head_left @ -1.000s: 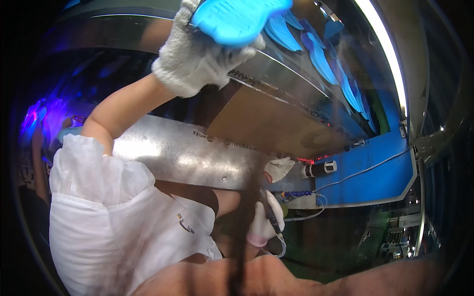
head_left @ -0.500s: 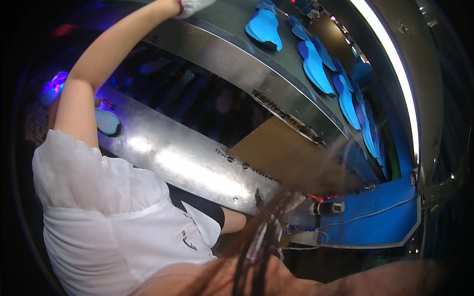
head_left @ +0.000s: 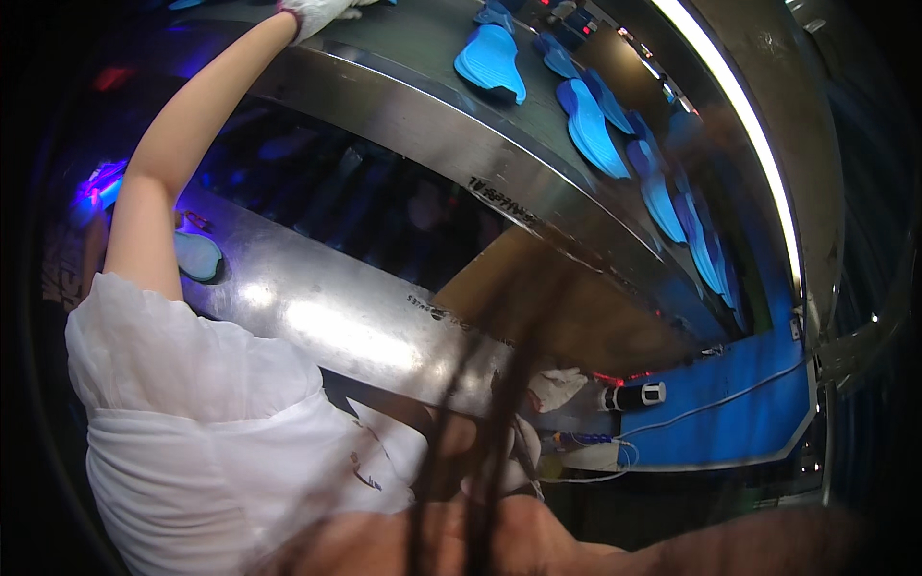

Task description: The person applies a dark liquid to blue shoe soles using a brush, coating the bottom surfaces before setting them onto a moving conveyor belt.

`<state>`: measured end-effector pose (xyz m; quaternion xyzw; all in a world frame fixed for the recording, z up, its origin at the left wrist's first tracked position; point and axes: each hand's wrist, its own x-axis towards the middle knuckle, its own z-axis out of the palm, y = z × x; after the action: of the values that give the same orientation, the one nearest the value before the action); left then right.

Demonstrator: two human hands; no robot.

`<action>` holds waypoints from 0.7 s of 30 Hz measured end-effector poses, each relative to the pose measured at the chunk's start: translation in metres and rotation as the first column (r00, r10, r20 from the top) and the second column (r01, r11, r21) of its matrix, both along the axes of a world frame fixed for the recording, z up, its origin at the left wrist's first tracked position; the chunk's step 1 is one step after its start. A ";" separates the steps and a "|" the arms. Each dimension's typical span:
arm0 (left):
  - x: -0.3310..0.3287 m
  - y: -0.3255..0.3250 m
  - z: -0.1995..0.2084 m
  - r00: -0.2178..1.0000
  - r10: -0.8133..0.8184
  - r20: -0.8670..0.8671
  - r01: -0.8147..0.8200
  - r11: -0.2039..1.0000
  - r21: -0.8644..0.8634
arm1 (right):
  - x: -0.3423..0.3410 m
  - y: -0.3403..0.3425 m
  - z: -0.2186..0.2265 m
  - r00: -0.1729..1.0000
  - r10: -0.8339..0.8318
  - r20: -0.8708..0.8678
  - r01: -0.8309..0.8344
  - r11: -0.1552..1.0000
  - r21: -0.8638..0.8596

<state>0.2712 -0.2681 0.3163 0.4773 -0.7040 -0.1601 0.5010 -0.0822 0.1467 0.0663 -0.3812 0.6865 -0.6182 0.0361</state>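
Note:
My left arm stretches up along the left side. My left hand (head_left: 322,13), in a white knitted glove, is over the near edge of a dark conveyor belt (head_left: 413,38). The picture's upper edge cuts off most of its fingers, and a sliver of blue shows beside them. To the right, several bright blue shoe soles (head_left: 491,62) lie along the belt in uneven rows. A pale blue-green sole (head_left: 198,257) lies on the metal ledge (head_left: 355,326) near my left elbow. My right hand does not show.
A brown board (head_left: 519,278) leans under the belt's metal rail. A white glove (head_left: 557,388) lies beside a black cylinder with a white end (head_left: 634,396) near a blue panel (head_left: 720,408). A light tube (head_left: 744,106) borders the right. Purple light glows at far left. Hair strands cross the lower middle.
My left hand has shifted left along the belt's edge, and more of the glove shows. The view has tilted slightly; the soles appear a little further left.

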 end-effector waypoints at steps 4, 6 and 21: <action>-0.033 0.055 -0.021 0.985 0.086 0.148 0.020 0.798 -0.602 | -0.004 0.011 0.002 0.969 -0.033 0.247 0.034 0.999 0.001; -0.064 0.084 -0.061 0.998 0.025 0.061 0.032 0.620 -0.784 | -0.008 0.013 -0.002 0.894 -0.072 0.443 0.090 0.996 -0.020; -0.199 0.233 -0.353 0.427 -0.902 0.067 0.890 0.406 -0.209 | -0.045 0.048 -0.073 0.696 -0.367 0.617 0.458 0.889 0.013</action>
<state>0.0720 -0.0356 -0.0372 -0.0344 -0.8479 -0.3402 0.4050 -0.1275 0.1943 -0.0068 -0.0012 0.6605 -0.7459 0.0859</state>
